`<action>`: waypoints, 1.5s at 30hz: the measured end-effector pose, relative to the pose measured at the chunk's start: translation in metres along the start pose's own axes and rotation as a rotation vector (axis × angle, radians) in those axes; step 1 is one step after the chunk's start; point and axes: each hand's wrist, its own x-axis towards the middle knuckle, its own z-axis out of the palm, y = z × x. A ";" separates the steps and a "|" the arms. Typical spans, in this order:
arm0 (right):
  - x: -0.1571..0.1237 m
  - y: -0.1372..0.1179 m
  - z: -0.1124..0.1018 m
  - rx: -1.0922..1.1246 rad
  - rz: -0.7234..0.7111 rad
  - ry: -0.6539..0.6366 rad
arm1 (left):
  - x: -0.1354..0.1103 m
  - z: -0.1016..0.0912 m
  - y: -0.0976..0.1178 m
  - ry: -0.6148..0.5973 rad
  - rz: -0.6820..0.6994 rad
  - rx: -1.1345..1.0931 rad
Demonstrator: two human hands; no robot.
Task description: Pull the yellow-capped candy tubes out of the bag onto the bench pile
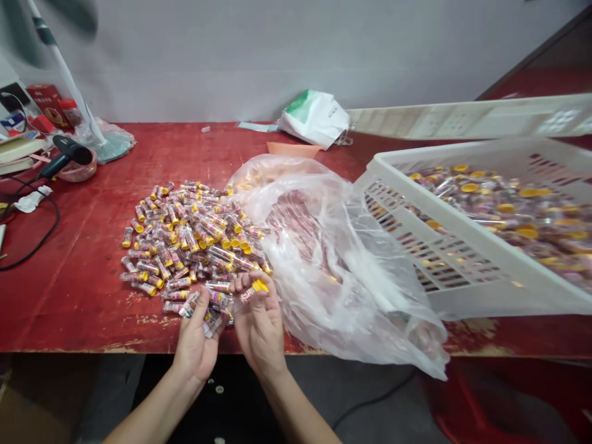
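Note:
A heap of small clear tubes with yellow caps (189, 237) lies on the red table (78, 283). At the table's front edge, my left hand (197, 336) is closed on several of these tubes, fingers curled round them. Beside it, my right hand (259, 317) pinches a single tube with a yellow cap (253, 290) between thumb and fingers. Both hands sit just at the near side of the heap.
A crumpled clear plastic bag (337, 265) spreads to the right of the hands. A white slotted crate (467, 259) full of tubes tilts at the right. A fan base (108, 145), a black handheld device (65, 154), a cable and a white bag (314, 117) stand farther back.

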 end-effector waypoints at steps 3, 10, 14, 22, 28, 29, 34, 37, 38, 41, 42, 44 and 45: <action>-0.004 0.004 -0.005 -0.009 0.000 0.087 | -0.001 -0.001 -0.002 0.018 -0.007 0.011; -0.017 0.014 -0.033 -0.209 -0.113 0.107 | -0.004 0.003 0.000 -0.042 0.001 0.011; -0.021 0.002 -0.046 -0.533 -0.283 -0.175 | -0.002 -0.002 0.002 -0.083 0.050 0.047; -0.007 -0.016 -0.051 -0.781 -0.261 -0.563 | -0.001 -0.004 0.008 -0.107 0.166 0.133; -0.008 -0.004 -0.039 -0.717 -0.447 -0.356 | -0.009 -0.003 0.000 -0.135 0.141 0.164; -0.009 -0.002 -0.038 -0.704 -0.464 -0.302 | -0.010 -0.002 -0.001 -0.141 0.134 0.171; -0.010 0.006 -0.040 -0.660 -0.469 -0.174 | -0.012 -0.001 -0.001 -0.116 0.147 0.184; -0.012 0.012 -0.039 -0.646 -0.468 -0.154 | -0.011 0.001 -0.002 -0.089 0.175 0.189; -0.013 0.014 -0.038 -0.642 -0.472 -0.144 | -0.011 0.002 -0.003 -0.089 0.179 0.194; -0.015 0.014 -0.032 -0.651 -0.461 -0.136 | -0.007 0.004 -0.003 -0.100 0.182 0.223; -0.013 0.011 -0.033 -0.667 -0.439 -0.151 | -0.004 0.004 0.000 -0.088 0.187 0.242; 0.000 0.001 -0.047 -0.757 -0.406 -0.178 | 0.004 0.000 0.014 -0.013 0.215 0.308; 0.009 -0.006 -0.061 -0.846 -0.411 -0.156 | 0.010 -0.005 0.026 0.048 0.238 0.356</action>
